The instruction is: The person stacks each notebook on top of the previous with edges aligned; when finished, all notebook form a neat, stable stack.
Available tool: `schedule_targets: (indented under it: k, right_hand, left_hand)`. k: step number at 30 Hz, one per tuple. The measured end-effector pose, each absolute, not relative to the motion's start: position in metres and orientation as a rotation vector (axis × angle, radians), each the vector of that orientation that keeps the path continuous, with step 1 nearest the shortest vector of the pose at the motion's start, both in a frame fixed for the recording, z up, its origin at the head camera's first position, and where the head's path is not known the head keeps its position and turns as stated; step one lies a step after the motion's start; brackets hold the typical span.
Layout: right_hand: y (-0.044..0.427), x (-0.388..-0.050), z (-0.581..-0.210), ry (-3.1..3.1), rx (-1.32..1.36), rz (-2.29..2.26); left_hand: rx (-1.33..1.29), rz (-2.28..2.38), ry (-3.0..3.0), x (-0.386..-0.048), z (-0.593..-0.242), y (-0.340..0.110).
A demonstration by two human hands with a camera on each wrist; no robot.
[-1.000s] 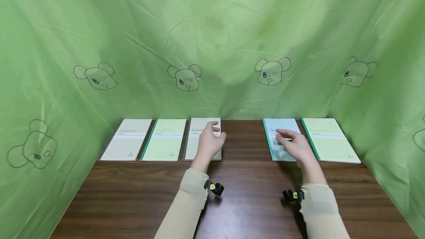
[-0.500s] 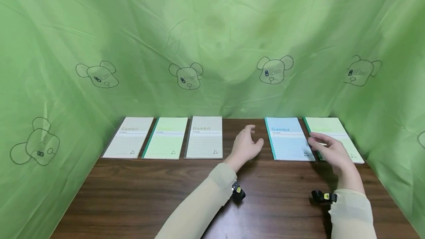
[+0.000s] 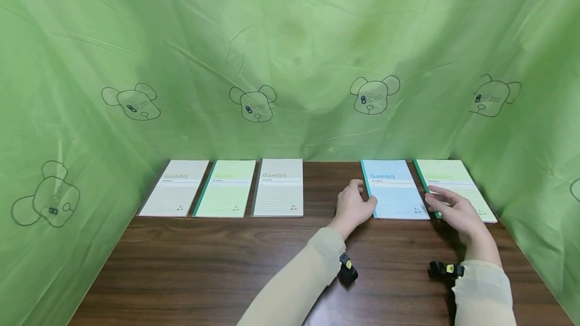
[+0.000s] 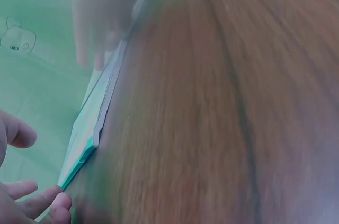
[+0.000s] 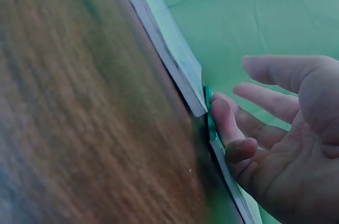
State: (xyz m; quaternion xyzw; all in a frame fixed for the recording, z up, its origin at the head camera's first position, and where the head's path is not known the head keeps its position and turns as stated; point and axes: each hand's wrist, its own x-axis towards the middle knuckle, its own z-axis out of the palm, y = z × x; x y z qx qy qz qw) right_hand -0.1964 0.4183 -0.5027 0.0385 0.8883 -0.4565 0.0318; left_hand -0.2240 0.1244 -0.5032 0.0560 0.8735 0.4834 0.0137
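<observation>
A blue notebook (image 3: 395, 192) with a teal spine lies flat on the brown table (image 3: 204, 265), its cover reading "Gambit". At its left edge is my left hand (image 3: 353, 209), fingers loosely bent. In the left wrist view, the fingertips (image 4: 46, 198) are close to the spine's corner and the thumb stays apart from them. My right hand (image 3: 459, 215) hovers by the blue notebook's right edge, partly covering a pale green notebook (image 3: 446, 172). The right wrist view has its fingers (image 5: 225, 118) beside the narrow gap between these two notebooks. Neither hand grips anything; contact is hard to tell.
Left of the hands lie a white notebook (image 3: 278, 195) with a grey spine, a pale green notebook (image 3: 225, 195) and another white notebook (image 3: 174, 195). Green cloth (image 3: 299, 64) with bear-face drawings hangs around the back and sides.
My left hand has moved right, from over the white notebook to the blue notebook's left edge. The right hand has moved right, from over the blue notebook to its right edge.
</observation>
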Motion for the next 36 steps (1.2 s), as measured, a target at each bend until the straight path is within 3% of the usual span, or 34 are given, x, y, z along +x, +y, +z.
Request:
schedule_targets:
  k: [19, 36]
  right_hand:
    - [0.415, -0.199, -0.506, 2.73, 0.185, -1.332]
    - [0.4, -0.197, -0.498, 2.637, 0.167, -1.484]
  left_hand:
    - [0.15, 1.415, 2.714, -0.219, -0.504, 0.132]
    - [0.169, 1.805, 2.37, -0.223, -0.518, 0.138]
